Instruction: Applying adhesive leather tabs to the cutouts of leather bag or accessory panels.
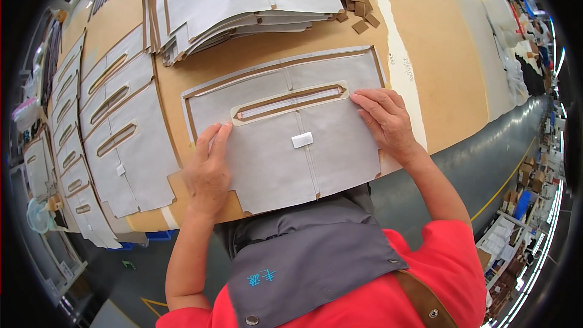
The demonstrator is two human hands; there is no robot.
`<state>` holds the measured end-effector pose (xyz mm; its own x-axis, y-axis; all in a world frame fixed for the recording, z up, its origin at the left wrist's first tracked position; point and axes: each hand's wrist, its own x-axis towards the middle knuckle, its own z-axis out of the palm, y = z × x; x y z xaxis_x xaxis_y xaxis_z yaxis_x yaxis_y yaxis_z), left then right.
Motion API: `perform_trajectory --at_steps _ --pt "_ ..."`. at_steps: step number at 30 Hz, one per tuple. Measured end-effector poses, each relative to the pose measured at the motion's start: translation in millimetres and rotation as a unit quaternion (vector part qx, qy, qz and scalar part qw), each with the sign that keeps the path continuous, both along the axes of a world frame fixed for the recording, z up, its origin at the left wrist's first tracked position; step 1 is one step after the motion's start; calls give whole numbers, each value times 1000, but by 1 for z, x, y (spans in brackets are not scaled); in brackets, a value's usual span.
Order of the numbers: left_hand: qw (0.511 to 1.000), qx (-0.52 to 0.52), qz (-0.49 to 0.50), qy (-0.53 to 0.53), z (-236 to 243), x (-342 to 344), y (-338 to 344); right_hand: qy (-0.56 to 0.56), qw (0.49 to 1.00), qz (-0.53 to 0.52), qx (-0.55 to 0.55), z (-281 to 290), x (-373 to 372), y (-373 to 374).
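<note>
A flat grey panel (273,164) with brown edging lies in front of me at the table's near edge. Near its top runs a long slot framed by a pale strip (255,118), with brown borders and a light band inside. Below the slot sits a small white tab (302,140). My left hand (208,167) closes on the panel's left side, fingertips at the slot's left end. At the slot's other end, my right hand (388,123) grips the right side with bent fingers. Both thumbs are partly hidden. A brown-edged grey section (243,88) extends behind the slot.
A stack of similar grey panels (243,0) stands at the back, beside loose small brown squares (359,25). Overlapping slotted panels (115,170) lie in rows on the left. A torn cream paper strip (401,73) lies along the tan tabletop (449,79) to the right.
</note>
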<state>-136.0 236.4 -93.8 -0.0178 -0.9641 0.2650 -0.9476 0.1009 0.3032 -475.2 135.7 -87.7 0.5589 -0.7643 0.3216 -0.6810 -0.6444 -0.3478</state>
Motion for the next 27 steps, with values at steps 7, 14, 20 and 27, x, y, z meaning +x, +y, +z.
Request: perform_trajectory --at_steps 7,14,20,27 --pt "1000 16 -4 -2 2 -2 -2 3 1000 2 -26 -5 -2 -5" --pt "999 23 3 -24 2 -1 -3 -10 1000 1 -26 -8 -2 -7" --pt "999 -14 0 37 -2 1 0 -10 998 16 -55 -10 -3 -5" --pt "759 152 90 627 34 -13 -6 -85 996 -15 2 5 -1 7"
